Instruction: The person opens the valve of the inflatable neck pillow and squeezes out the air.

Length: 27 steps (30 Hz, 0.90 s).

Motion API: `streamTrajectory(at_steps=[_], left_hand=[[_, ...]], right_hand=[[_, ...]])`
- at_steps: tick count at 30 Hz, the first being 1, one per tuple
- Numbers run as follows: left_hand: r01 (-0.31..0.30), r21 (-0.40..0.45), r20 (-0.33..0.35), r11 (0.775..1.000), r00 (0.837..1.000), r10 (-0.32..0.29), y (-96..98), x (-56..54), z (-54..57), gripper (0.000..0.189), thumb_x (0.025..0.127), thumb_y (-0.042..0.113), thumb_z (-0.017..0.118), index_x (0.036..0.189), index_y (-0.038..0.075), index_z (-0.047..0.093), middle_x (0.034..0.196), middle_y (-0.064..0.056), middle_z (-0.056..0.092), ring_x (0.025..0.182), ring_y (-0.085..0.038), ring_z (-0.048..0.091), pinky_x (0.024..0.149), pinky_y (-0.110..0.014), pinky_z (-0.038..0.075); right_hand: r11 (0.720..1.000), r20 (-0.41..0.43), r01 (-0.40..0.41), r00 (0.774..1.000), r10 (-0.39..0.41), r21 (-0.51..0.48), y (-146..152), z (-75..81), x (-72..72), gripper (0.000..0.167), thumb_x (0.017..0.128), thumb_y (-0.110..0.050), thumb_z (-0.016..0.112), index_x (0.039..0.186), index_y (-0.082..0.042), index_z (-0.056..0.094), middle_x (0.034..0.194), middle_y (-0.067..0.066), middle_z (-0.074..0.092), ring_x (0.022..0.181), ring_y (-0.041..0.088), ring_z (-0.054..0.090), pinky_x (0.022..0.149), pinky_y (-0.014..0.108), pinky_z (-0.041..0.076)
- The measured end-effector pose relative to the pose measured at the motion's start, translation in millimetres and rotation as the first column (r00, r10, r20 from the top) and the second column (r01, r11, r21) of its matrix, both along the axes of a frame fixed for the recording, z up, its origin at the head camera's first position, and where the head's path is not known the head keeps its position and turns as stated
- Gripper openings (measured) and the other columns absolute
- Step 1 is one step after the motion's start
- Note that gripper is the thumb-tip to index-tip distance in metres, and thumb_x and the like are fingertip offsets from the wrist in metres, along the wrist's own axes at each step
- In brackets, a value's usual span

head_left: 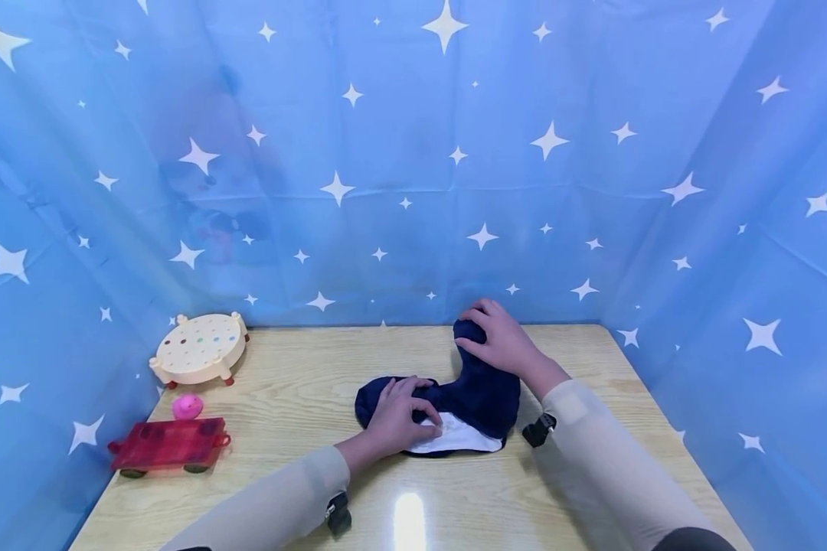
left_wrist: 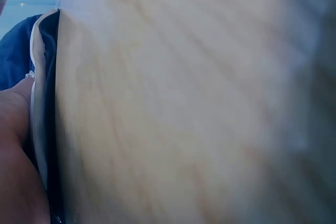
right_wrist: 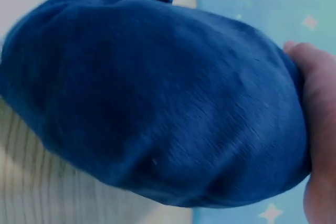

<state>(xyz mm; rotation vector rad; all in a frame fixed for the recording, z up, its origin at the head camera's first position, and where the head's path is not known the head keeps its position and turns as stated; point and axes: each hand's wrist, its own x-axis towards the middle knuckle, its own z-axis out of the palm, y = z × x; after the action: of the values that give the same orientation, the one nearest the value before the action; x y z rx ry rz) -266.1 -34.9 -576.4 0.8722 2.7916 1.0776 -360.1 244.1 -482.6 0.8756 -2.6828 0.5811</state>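
A navy plush neck pillow (head_left: 485,394), curved in a U, lies on the table in front of me. Along its near side a white lining (head_left: 465,438) shows. My left hand (head_left: 394,417) grips its left part, fingers over the navy cloth and thumb down on the white area. In the left wrist view that thumb lies right at a small metal zipper pull (left_wrist: 30,75) on the pillow's edge. The far right end of the pillow is in my right hand (head_left: 503,340), fingers bent over the top. Rounded navy plush fills most of the right wrist view.
On the wooden table (head_left: 303,413) to the left stand a cream round toy stool (head_left: 203,348) with pegged legs, a small pink toy (head_left: 187,406) and a red translucent toy cart (head_left: 170,444). A blue star-patterned curtain (head_left: 400,153) encloses the back and sides.
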Motion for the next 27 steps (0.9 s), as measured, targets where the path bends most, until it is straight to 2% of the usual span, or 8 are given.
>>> streamTrajectory(at_steps=[3,6,11,14,19,21,24,27], left_hand=[[-0.001,0.0,-0.008,1.0,1.0,0.001,-0.1,-0.3,-3.0,0.015,0.092,0.04,0.093,0.087,0.045,0.08,0.163,0.001,0.054,0.16,-0.035,0.036,0.133,-0.064,0.01],[-0.002,-0.001,-0.015,1.0,1.0,0.002,0.3,-0.7,-5.0,0.016,0.091,0.04,0.094,0.086,0.046,0.08,0.162,0.001,0.054,0.16,-0.035,0.036,0.133,-0.064,0.011],[-0.002,-0.002,-0.022,1.0,1.0,0.002,0.2,-2.0,-6.0,0.017,0.091,0.041,0.094,0.085,0.047,0.079,0.162,0.002,0.054,0.16,-0.035,0.036,0.133,-0.064,0.011],[-0.004,-0.001,-0.02,1.0,1.0,0.004,0.1,-1.2,-5.5,0.017,0.091,0.041,0.093,0.085,0.047,0.079,0.163,0.002,0.054,0.161,-0.035,0.036,0.133,-0.064,0.011],[0.001,-0.011,-0.023,1.0,1.0,-0.001,0.2,-0.5,-5.2,0.016,0.092,0.042,0.093,0.086,0.047,0.079,0.163,0.002,0.054,0.161,-0.035,0.036,0.133,-0.064,0.011],[-0.001,-0.013,-0.026,1.0,1.0,0.001,0.1,-0.7,-5.4,0.016,0.092,0.042,0.093,0.086,0.047,0.079,0.163,0.002,0.054,0.161,-0.035,0.036,0.133,-0.064,0.011],[-0.005,-0.011,-0.03,1.0,1.0,0.005,0.1,-1.0,-5.2,0.016,0.091,0.041,0.094,0.086,0.046,0.08,0.163,0.002,0.054,0.161,-0.034,0.036,0.133,-0.064,0.011],[0.0,0.0,-0.034,1.0,0.999,0.0,0.8,-0.9,-5.3,0.015,0.091,0.04,0.094,0.086,0.044,0.08,0.162,0.001,0.054,0.16,-0.035,0.036,0.133,-0.064,0.011]], right_hand=[[0.997,-0.065,-0.023,0.998,0.028,0.07,-4,8.2,9.3,0.041,0.102,-0.039,0.081,0.129,-0.009,0.073,0.14,0.015,0.064,0.128,0.038,0.063,0.107,0.058,0.054],[0.99,-0.101,-0.041,0.993,0.054,0.133,-6,16.7,18.0,0.04,0.102,-0.04,0.082,0.126,-0.009,0.073,0.134,0.013,0.07,0.122,0.034,0.068,0.103,0.055,0.057],[0.983,-0.111,-0.074,0.989,0.093,0.168,-12,31.5,31.1,0.047,0.1,-0.044,0.082,0.133,-0.012,0.075,0.127,0.009,0.072,0.118,0.033,0.069,0.102,0.056,0.055],[0.983,-0.115,-0.078,0.989,0.098,0.166,-16,32.9,37.5,0.053,0.099,-0.046,0.084,0.138,-0.012,0.075,0.126,0.009,0.071,0.116,0.033,0.067,0.1,0.058,0.054],[0.99,-0.055,-0.048,0.997,0.055,0.131,-21,26.6,49.5,0.054,0.097,-0.045,0.087,0.137,-0.009,0.076,0.124,0.009,0.062,0.11,0.029,0.059,0.091,0.049,0.056],[0.993,-0.026,-0.033,0.999,0.036,0.116,-24,24.5,54.4,0.053,0.097,-0.044,0.087,0.133,-0.008,0.076,0.132,0.014,0.06,0.118,0.032,0.058,0.096,0.049,0.057],[0.993,-0.026,-0.025,0.999,0.028,0.117,-29,21.9,60.0,0.05,0.097,-0.044,0.087,0.128,-0.007,0.075,0.147,0.022,0.058,0.132,0.041,0.058,0.108,0.056,0.055],[0.987,-0.064,-0.029,0.997,0.039,0.157,-33,19.6,65.0,0.049,0.098,-0.044,0.086,0.127,-0.007,0.074,0.147,0.025,0.062,0.134,0.045,0.061,0.113,0.061,0.051]])
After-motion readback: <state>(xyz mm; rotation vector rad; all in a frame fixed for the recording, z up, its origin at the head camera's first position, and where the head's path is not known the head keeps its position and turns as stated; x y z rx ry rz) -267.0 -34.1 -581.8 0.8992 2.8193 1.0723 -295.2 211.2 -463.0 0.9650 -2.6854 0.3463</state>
